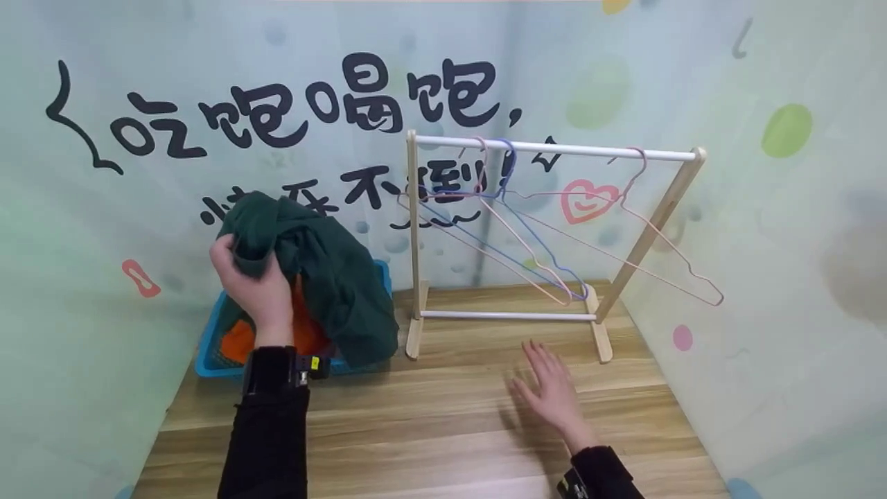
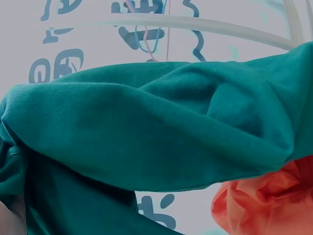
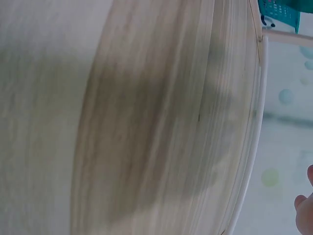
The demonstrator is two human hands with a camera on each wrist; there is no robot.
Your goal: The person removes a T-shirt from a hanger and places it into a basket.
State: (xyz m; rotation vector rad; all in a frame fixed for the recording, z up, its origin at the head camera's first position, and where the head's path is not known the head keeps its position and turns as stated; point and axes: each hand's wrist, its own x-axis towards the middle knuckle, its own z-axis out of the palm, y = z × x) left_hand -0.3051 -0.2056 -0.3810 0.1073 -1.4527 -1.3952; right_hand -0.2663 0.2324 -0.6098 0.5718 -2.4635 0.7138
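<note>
My left hand (image 1: 258,290) grips a bunched dark green garment (image 1: 332,277) and lifts part of it over the blue basket (image 1: 208,350). The rest of the cloth drapes down over the basket's right side. Beneath it, orange cloth (image 1: 239,341) shows in the basket. In the left wrist view the green garment (image 2: 146,132) fills the middle, with orange cloth (image 2: 269,200) at lower right. Over the wooden tabletop, my right hand (image 1: 552,388) has its fingers spread and holds nothing. Only some fingertips (image 3: 304,210) of it appear in the right wrist view.
A small wooden rack (image 1: 414,242) with a white top rail (image 1: 554,148) stands at the back. From the rail hang a blue hanger (image 1: 537,242), a pink hanger (image 1: 516,232) beside it, and another pink hanger (image 1: 686,260) farther right. Printed walls enclose the tabletop (image 1: 416,430).
</note>
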